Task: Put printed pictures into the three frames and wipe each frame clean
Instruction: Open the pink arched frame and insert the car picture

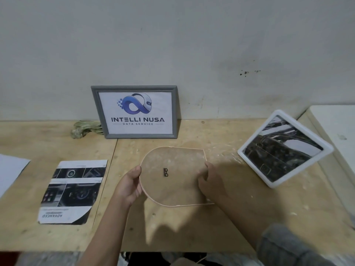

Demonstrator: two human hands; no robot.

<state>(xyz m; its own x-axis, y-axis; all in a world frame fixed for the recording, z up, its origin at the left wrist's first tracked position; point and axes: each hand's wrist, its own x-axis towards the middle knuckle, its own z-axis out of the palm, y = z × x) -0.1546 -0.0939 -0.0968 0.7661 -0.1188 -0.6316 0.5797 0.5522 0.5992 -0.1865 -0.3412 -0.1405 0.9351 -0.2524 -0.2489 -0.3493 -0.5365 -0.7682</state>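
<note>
Currently arch-shaped frame (173, 176), back side up, brown board with small black hanger, near table's (240, 217) front edge. Left hand (128, 186) curled on rounded edge; right hand (210, 181) fingers grip straight side.

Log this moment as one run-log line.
left hand + right hand: grip arched frame, back up | grey frame: filled | white frame: filled

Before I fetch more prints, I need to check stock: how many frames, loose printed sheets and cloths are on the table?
Frames: 3, grey, white, arched
Printed sheets: 1
Plain paper: 1
Cloths: 1
Total: 6
</note>
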